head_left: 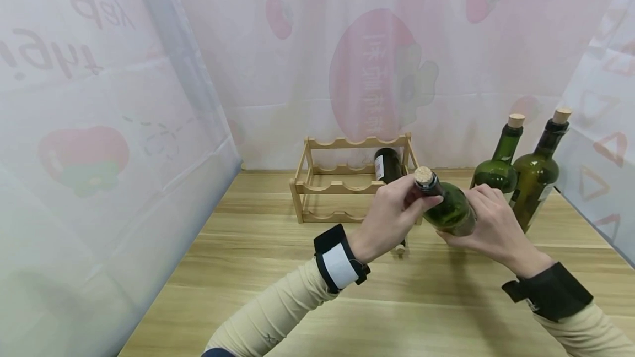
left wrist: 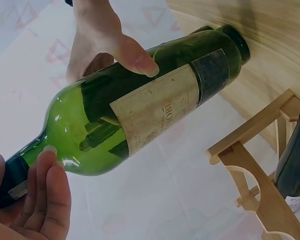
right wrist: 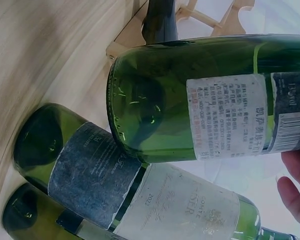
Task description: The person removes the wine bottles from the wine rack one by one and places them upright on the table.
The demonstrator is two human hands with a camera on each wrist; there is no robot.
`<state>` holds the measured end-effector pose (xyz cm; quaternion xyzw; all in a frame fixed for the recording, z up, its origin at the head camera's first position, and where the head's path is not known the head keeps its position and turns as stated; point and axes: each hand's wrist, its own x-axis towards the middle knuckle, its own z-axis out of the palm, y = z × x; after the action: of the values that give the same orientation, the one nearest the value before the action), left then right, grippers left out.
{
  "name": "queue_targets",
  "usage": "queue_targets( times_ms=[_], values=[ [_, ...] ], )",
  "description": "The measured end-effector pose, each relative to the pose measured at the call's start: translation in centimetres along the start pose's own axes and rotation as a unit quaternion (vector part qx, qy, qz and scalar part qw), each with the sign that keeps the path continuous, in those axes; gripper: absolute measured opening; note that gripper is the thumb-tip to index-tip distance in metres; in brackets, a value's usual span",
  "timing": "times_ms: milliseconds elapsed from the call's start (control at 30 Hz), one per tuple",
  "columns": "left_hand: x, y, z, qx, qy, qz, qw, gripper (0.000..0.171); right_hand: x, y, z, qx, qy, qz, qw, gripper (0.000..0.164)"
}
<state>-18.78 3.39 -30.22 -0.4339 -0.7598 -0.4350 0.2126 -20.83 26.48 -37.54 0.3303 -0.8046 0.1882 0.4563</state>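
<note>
Both hands hold a green wine bottle point(head_left: 450, 211) in the air, its corked neck tilted toward the head camera. My left hand point(head_left: 392, 216) has thumb and fingers around the dark neck, just below the cork point(head_left: 423, 174). Around the body, my right hand point(head_left: 488, 227) grips with its thumb on one side. In the left wrist view a beige label point(left wrist: 157, 107) shows on the bottle; the right wrist view shows its back label point(right wrist: 227, 115). Behind my left hand stands a wooden wine rack point(head_left: 337, 187), with a dark bottle point(head_left: 388, 164) lying in its right end.
Two corked bottles stand upright at the right, a green bottle point(head_left: 496, 172) and an olive bottle point(head_left: 536, 175). The wood-grain table point(head_left: 278, 247) meets a printed curtain point(head_left: 297, 81) at the back, with more curtain at both sides.
</note>
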Motion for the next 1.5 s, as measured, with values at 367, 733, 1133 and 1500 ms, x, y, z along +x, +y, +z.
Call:
queue_targets(
  times_ms=[367, 733, 1133, 1500],
  values=[
    [0.2, 0.2, 0.5, -0.005, 0.001, 0.002, 1.0000, 0.018, -0.4, 0.1, -0.8, -0.014, -0.031, 0.021, 0.999, 0.066],
    [0.2, 0.2, 0.7, -0.029, -0.004, -0.005, 0.9995, 0.019, -1.0, 0.0, -1.2, -0.016, -0.057, 0.039, 0.997, 0.066],
    [0.6, 0.2, 1.1, -0.041, -0.018, -0.012, 0.9989, 0.020, -1.3, 0.0, -1.7, -0.010, -0.036, 0.026, 0.999, 0.073],
    [0.8, 0.4, 1.7, -0.033, -0.028, -0.031, 0.9986, 0.019, -1.8, 0.3, -2.2, -0.015, -0.041, 0.039, 0.998, 0.069]
  ],
)
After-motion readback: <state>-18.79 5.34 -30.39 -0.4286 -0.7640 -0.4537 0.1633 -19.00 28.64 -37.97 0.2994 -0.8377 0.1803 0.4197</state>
